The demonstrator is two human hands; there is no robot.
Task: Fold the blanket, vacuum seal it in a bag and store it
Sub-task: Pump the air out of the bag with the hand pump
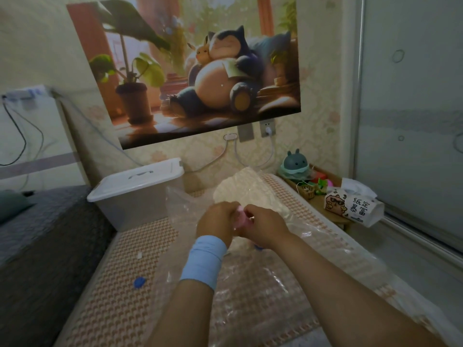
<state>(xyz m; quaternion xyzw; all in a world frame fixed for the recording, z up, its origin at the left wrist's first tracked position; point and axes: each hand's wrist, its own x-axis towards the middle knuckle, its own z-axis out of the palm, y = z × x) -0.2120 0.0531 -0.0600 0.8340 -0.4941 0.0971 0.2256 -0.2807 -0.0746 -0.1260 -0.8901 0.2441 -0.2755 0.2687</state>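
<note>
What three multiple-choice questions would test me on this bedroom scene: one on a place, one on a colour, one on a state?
1. Where does the storage box stand?
A) on top of the clear bag
B) left of the clear bag
C) right of the clear bag

2. What colour is the band on the left wrist?
A) red
B) black
C) light blue

3. What are the left hand and right hand doing?
A) holding a small pink piece between them
B) lying flat and far apart
C) resting on the box

Answers:
1. B, the box sits at the bag's left, at the edge of the patterned mat.
2. C, the band is pale blue.
3. A, both hands curl round the pink piece above the bag.
</note>
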